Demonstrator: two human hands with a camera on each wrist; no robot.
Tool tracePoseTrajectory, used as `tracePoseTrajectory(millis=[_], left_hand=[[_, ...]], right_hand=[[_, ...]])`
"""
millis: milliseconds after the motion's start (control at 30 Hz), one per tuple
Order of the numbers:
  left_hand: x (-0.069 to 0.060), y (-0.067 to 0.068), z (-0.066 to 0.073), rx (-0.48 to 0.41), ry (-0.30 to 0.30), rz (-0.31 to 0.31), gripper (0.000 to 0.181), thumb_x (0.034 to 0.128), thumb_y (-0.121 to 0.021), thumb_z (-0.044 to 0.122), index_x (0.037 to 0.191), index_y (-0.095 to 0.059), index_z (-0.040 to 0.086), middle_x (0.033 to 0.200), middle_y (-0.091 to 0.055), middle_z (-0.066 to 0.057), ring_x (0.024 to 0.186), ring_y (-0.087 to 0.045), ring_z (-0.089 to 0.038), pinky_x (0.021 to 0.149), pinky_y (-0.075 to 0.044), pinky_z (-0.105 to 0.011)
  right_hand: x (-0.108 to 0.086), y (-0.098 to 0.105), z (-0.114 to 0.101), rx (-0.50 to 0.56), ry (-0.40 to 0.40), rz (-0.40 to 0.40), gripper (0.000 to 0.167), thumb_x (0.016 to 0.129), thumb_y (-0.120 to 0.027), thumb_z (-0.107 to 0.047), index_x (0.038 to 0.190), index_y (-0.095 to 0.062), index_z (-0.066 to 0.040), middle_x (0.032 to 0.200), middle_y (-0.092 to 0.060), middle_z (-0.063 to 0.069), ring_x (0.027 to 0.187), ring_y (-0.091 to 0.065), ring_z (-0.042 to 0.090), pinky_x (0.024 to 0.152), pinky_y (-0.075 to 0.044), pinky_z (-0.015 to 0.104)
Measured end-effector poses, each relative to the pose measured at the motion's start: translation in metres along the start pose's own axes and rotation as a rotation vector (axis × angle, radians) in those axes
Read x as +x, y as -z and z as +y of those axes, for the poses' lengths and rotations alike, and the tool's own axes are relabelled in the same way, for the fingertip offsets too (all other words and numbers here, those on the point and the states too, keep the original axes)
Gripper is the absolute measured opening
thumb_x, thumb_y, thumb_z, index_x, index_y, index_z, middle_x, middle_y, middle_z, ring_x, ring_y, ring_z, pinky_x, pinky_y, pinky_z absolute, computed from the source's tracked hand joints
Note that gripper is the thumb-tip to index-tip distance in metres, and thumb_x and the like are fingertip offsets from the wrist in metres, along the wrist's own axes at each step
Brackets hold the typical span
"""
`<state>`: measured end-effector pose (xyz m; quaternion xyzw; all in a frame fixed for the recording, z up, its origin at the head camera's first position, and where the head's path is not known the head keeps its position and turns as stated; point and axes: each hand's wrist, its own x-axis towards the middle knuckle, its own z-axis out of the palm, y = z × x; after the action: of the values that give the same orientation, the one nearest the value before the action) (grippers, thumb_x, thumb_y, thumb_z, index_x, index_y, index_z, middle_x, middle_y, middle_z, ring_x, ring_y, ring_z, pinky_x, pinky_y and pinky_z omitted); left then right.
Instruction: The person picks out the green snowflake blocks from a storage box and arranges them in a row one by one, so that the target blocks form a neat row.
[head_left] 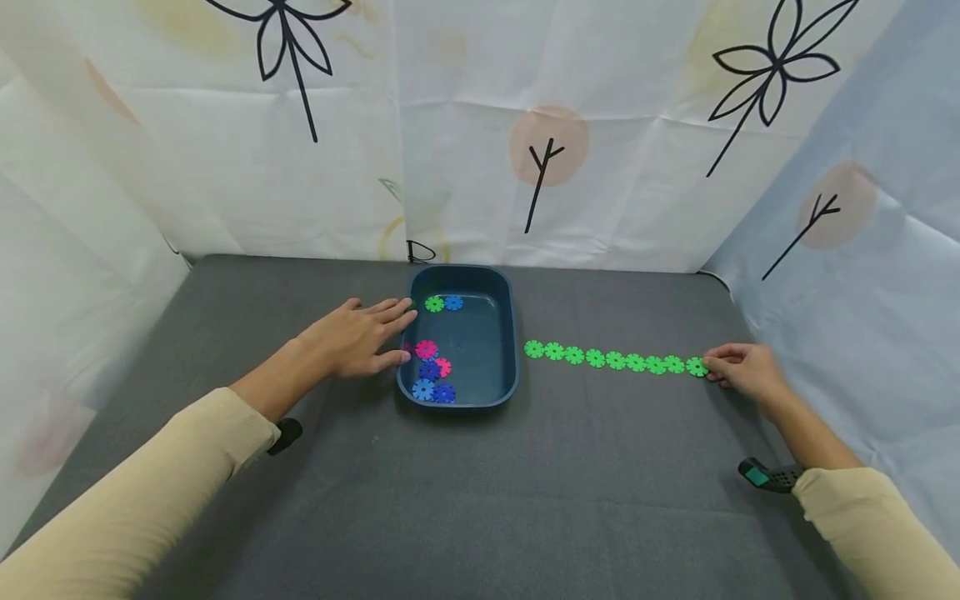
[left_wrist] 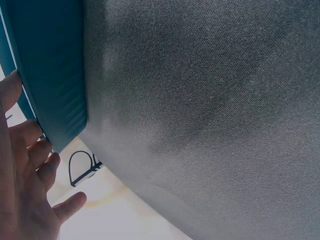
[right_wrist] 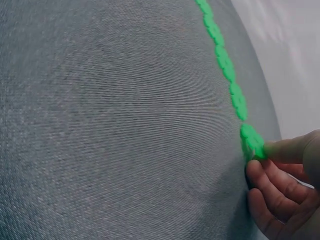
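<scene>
A row of green notched plastic discs [head_left: 615, 360] runs rightward across the grey cloth from beside the blue tray [head_left: 515, 367]. At its right end my right hand [head_left: 746, 369] pinches the last green disc [right_wrist: 251, 140] between thumb and fingertips. On the tray's left rim rest the spread fingers of my left hand [head_left: 363, 337]; in the left wrist view that hand [left_wrist: 25, 185] touches the tray's edge. Inside the tray lie a green disc [head_left: 434, 304] and a blue disc [head_left: 453, 302] near the back, with several pink and blue discs [head_left: 444, 393] toward the front left.
Grey cloth [head_left: 540, 500] covers the table. A pale patterned curtain [head_left: 457, 167] hangs along the back, with further curtain at both sides. Each wrist wears a dark strapped device, such as the right one [head_left: 768, 475].
</scene>
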<state>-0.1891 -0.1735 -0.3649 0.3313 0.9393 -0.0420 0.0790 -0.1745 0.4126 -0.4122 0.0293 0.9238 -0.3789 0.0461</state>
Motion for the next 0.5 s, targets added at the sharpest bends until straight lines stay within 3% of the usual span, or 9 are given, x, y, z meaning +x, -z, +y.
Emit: tracePoseTrajectory(millis=[200, 500], left_hand=[[-0.0004, 0.0013, 0.0003, -0.004, 0.002, -0.007, 0.073, 0.1017, -0.048, 0.051, 0.155, -0.032, 0.004, 0.161, -0.027, -0.018, 0.147, -0.028, -0.035, 0.109, -0.028, -0.067], [-0.0008, 0.0007, 0.0004, -0.011, 0.005, -0.008, 0.073, 0.1016, -0.048, 0.051, 0.155, -0.032, 0.004, 0.161, -0.027, -0.018, 0.147, -0.028, -0.034, 0.11, -0.028, -0.066]], right_hand=[[0.0008, -0.004, 0.0032, -0.075, 0.072, 0.052, 0.027, 0.098, -0.062, -0.009, 0.105, -0.066, 0.017, 0.081, -0.072, 0.017, 0.062, -0.063, 0.003, 0.055, -0.054, 0.024], [0.0013, -0.0086, 0.0014, -0.066, 0.08, 0.117, 0.026, 0.095, -0.064, -0.005, 0.103, -0.067, 0.019, 0.082, -0.072, 0.023, 0.059, -0.064, 0.002, 0.053, -0.054, 0.022]])
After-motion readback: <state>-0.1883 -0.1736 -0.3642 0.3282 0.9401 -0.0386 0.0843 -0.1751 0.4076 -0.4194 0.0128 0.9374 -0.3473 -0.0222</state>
